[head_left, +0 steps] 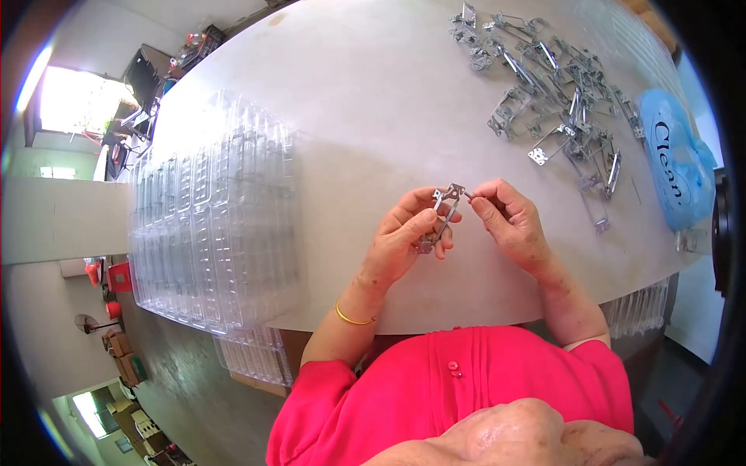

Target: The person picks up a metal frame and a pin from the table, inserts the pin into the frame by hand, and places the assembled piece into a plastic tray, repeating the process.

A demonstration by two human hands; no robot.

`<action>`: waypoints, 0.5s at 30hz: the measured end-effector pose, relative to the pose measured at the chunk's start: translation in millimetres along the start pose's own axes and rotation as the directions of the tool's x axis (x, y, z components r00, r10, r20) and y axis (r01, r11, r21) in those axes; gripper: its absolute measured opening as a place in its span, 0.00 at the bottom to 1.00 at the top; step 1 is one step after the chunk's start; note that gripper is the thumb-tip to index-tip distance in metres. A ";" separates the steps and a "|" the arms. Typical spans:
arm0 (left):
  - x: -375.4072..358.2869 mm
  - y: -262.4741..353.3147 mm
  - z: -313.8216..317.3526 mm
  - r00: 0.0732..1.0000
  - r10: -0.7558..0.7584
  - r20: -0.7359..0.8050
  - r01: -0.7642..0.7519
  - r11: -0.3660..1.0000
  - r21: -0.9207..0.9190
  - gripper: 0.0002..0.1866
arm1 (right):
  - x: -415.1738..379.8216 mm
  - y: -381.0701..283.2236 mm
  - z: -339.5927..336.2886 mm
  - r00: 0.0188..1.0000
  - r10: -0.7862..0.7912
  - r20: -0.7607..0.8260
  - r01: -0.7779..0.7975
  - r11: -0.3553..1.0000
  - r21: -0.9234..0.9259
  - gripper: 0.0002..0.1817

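Observation:
My left hand (404, 233) is closed round a small metal bracket (447, 210), an open frame of thin silvery bars with a perforated plate at its upper end. My right hand (509, 221) is beside it, thumb and forefinger pinched together at the bracket's upper right end. Something thin and dark shows at those fingertips, too small to name. Both hands are above the pale table (365, 101), near its front edge. A yellow bangle (354, 317) circles the left wrist.
A loose pile of similar metal brackets (571, 97) lies at the upper right. Beside it sits a blue plastic bag (678, 159). Stacked clear plastic trays (210, 225) stand on the table's left, with more trays (252, 356) below the table's edge.

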State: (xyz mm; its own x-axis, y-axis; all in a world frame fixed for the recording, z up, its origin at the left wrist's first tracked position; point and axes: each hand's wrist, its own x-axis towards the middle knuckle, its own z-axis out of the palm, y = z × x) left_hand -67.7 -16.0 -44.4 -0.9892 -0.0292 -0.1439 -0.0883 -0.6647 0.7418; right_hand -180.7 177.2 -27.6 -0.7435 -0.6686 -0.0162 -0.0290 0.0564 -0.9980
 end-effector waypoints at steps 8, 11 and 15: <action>-1.6 1.2 5.1 0.999 0.054 0.001 -0.052 0.954 0.294 0.20 | 3.5 4.8 -4.2 0.998 0.054 0.041 -0.054 0.998 0.011 0.04; -2.9 -1.9 0.5 0.998 0.059 0.018 -0.061 0.906 0.419 0.20 | 4.7 0.2 -6.7 0.987 0.126 0.103 -0.138 0.983 0.122 0.07; -5.8 -0.4 5.5 0.999 0.012 0.047 -0.033 0.876 0.482 0.20 | 8.3 -5.4 -13.5 0.943 0.230 0.241 -0.289 0.925 0.246 0.13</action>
State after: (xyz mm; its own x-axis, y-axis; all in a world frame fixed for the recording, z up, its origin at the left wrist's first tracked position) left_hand -62.7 -11.5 -40.2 -0.9946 -0.0021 -0.1042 -0.1012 -0.2213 0.9700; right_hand -195.8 181.3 -21.5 -0.5464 -0.7962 -0.2598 0.3526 0.0626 -0.9337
